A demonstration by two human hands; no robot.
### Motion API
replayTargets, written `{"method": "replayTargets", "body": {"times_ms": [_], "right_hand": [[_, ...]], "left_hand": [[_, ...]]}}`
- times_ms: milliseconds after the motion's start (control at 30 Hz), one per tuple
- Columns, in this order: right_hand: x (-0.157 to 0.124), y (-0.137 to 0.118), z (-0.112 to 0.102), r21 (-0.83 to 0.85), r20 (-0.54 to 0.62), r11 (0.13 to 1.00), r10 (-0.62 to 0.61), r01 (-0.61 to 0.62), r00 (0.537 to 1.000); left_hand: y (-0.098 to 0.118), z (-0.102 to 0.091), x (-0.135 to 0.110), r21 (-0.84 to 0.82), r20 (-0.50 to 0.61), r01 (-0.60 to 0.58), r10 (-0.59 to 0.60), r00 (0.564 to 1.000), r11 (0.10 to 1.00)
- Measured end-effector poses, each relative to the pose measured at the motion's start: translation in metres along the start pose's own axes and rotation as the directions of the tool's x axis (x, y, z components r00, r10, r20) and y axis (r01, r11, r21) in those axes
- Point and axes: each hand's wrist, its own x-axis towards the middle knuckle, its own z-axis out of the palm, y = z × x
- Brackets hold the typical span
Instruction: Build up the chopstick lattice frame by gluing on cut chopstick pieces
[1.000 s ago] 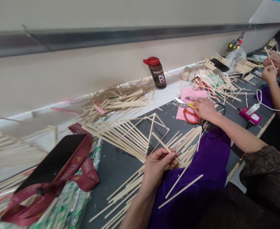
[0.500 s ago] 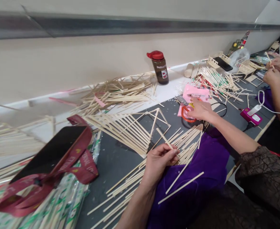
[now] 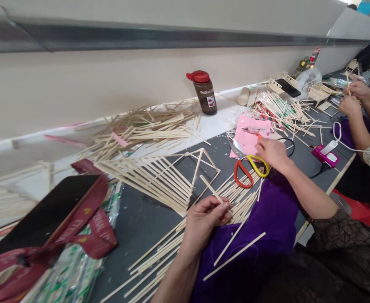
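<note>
My left hand [image 3: 208,214] pinches a thin wooden stick [image 3: 210,188] between thumb and fingers, its free end angled up and left. Beside it stands a slatted stick frame [image 3: 159,179]. Several loose sticks [image 3: 159,252] lie under and around that hand. My right hand [image 3: 273,153] is over the edge of the pink paper [image 3: 246,145], fingers curled in. A small orange tip shows at its fingers; what they hold is mostly hidden. Scissors [image 3: 251,166] with one red-orange and one yellow handle lie just left of it, blades on the paper. A clear pen-like tube [image 3: 257,130] rests on the paper.
A brown bottle [image 3: 206,94] with a red lid stands by the wall. Stick piles [image 3: 150,126] lie behind the frame. A phone [image 3: 46,210] with a red lanyard is at left. A pink charger [image 3: 325,155] is at right, near another person's hands [image 3: 353,99].
The scissors have shifted nearer to me and their handles now show fully. My right hand has moved slightly right and down. My left hand keeps its stick. The view has swung slightly right.
</note>
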Motion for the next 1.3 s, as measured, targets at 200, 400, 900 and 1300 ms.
{"method": "replayTargets", "body": {"times_ms": [200, 400, 900, 1300], "right_hand": [[0.047, 0.040, 0.007, 0.060, -0.003, 0.989, 0.138, -0.138, 0.990], [0.061, 0.058, 0.019, 0.247, 0.083, 0.966, 0.064, -0.082, 0.995], [0.069, 0.078, 0.033, 0.589, 0.128, 0.799, 0.057, -0.122, 0.990], [0.065, 0.077, 0.021, 0.636, 0.209, 0.747, 0.074, -0.194, 0.975]], "left_hand": [[-0.005, -0.001, 0.002, 0.022, 0.006, -0.042, 0.042, 0.999, 0.999], [-0.007, -0.003, 0.004, 0.017, 0.013, -0.047, 0.047, 0.999, 0.999], [0.001, 0.005, -0.004, -0.016, -0.048, -0.049, 0.049, 0.998, 0.999], [0.003, 0.004, -0.002, 0.002, -0.039, 0.004, -0.004, 0.999, 1.000]]}}
